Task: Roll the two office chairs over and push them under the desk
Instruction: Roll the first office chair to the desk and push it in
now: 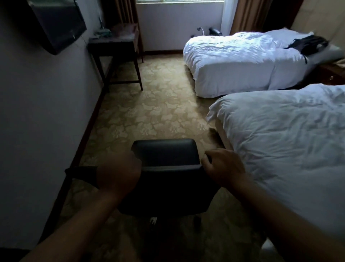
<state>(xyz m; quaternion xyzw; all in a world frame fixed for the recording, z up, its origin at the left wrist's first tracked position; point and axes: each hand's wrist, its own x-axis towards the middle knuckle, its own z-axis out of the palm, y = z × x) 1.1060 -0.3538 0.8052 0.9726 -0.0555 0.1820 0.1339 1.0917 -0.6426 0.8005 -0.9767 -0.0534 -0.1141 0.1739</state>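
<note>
Progress: first leg only, by my reading. One chair is in hand, out on the carpet between the left wall and the near bed, well short of the table that stands against the wall by the window. Space under the table looks vacant. Second chair not in view. Left to do: roll this one down the aisle, push it under, then fetch and stow the other.

Chair position: directly in front of the person, low in the view, its right side close to the corner of the near bed. Wheeled base partly visible below the backrest, too dark to read.

Orientation: backrest faces the person, seat points away down the aisle toward the window. Top edge of the backrest runs left to right across the view. Table sits ahead and to the left, so a leftward turn will probably be needed.

Hands: left hand on the left end of the backrest top, fingers curled over it. Right hand on the right end, fingers bent around the corner. Both appear to grip; exact contact is dim.
</note>
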